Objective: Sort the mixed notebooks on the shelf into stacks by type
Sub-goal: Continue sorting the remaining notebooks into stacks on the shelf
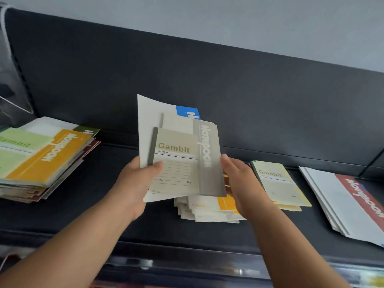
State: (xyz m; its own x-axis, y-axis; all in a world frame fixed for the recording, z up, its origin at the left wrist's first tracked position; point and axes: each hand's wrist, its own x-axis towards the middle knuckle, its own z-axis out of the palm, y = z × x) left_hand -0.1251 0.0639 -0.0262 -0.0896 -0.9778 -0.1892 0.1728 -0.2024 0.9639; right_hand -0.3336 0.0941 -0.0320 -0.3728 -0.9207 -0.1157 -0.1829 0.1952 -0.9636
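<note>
Hands first, nearest the lens: our left hand (141, 183) is gripping a fanned bundle of notebooks (149, 121) at frame centre, thumb pressing on the small beige Gambit notebook (174, 163). Our right hand (245, 183) is lying with fairly straight fingers against the right edge of the grey notebook (207, 159), not visibly curled round it. A blue cover (188, 112) is peeking out behind.

We are judging the step as drawing one type out of the fan. We are advising a pinch on the Gambit alone while the left thumb loosens, so the larger covers are not sliding out with it. Its likely home is the small Gambit stack (278, 183), right of centre.

Also listing:
- a loose mixed pile (207, 210) directly below the bundle
- a tall mixed stack (41, 159) at left
- large red-banded notebooks (353, 200) at far right

All are lying on the dark shelf (104, 204). Our right hand is sitting between bundle and Gambit stack, covering part of the mixed pile.
</note>
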